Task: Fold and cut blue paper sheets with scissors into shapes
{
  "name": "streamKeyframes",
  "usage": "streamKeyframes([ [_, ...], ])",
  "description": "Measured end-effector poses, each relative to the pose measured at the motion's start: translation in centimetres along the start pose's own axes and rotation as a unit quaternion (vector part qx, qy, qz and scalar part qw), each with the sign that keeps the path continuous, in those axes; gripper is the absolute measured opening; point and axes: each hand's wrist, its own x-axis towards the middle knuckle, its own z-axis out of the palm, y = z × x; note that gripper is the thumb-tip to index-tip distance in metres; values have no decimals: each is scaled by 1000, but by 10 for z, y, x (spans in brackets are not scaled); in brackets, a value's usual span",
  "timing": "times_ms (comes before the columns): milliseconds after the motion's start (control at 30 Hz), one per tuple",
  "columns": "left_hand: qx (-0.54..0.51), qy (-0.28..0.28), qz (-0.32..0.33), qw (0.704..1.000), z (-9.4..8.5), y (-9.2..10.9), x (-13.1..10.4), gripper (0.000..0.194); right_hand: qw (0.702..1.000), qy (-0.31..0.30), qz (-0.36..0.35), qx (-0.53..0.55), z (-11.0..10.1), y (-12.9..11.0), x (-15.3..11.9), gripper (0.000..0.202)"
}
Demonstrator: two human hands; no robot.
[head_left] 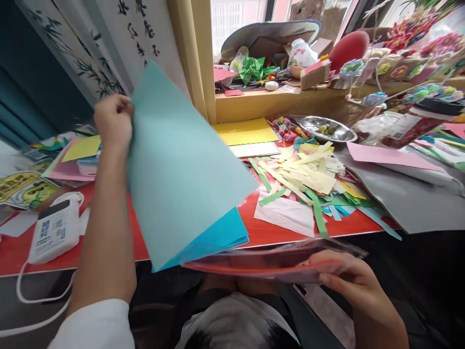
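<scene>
My left hand (115,121) is closed on the left edge of a large pale blue-green sheet of paper (181,165), which it holds up and tilted over the table. Under that sheet, bright blue paper (221,232) sticks out past the table's front edge. Low at the right, my right hand (348,276) grips a clear plastic sleeve (261,261) with orange-red paper showing inside. The sleeve is spread open in front of the table, above my lap. Where the blue paper meets the sleeve, I cannot tell whether it is inside.
Cut paper strips (301,174) lie heaped on the red table (254,218). Behind them are yellow sheets (247,131) and a metal bowl (329,128). A tilted cup (417,123) and grey sheet (410,194) occupy the right. A white corded device (54,232) is at the left.
</scene>
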Motion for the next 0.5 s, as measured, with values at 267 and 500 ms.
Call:
streamKeyframes([
  [267,-61,-236,-26,970,72,9,-64,20,997,38,58,14,10,-22,-12,13],
  [500,-59,-266,-11,962,95,21,-81,19,989,88,105,56,17,-18,-3,13],
])
